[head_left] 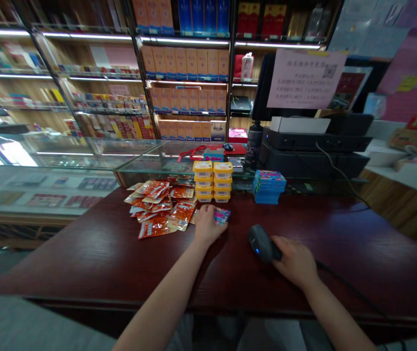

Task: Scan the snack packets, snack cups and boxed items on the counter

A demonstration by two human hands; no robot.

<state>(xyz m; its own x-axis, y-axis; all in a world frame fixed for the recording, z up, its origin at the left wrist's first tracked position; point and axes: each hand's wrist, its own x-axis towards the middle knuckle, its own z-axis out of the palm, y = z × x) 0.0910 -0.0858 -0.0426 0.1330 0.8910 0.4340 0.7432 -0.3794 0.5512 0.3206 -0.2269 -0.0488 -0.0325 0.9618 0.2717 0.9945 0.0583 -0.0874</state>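
My right hand [296,261] is wrapped round the handle of a black barcode scanner [260,243], which shows a small blue light and trails a cable. On the desk in front of the yellow tubs, my left hand [207,226] grips a small flat pink and blue pack [222,215], partly covered by the fingers. To its left lies a loose heap of orange foil packets [153,204]. Yellow-lidded plastic tubs [203,181] stand in two stacks just beyond it. Further right rises a neat stack of flat blue packs [268,187].
A glass counter [146,161] runs behind the dark wooden desk [94,263]. At the back right stand a monitor with a paper notice [305,78] and black machines [314,158]. A black bottle-shaped container [254,146] stands beside them. Lit shelves [186,41] hold boxed goods.
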